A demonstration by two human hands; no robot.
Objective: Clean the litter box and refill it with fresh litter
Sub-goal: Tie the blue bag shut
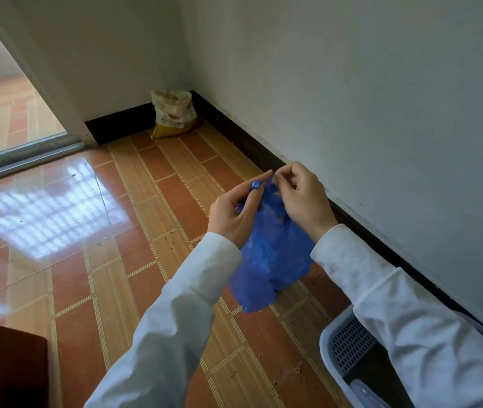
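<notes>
Head view, both hands [236,214] [302,198] pinching blue bag [272,260] handles, bag hanging lengthwise downward above floor

Soft daylight pours in through the glass sliding door [5,92] at upper left, throwing a bright gridded glare patch across the glossy orange-brown tiled floor [58,207]. The plain white wall [381,98] reads evenly lit, shadows faint. Wide-angle bending curves the edges; the whole frame looks slightly soft

Glossy tiled floor [93,219] under corner litter sack [174,114], scattered crumbs [293,369].
</notes>
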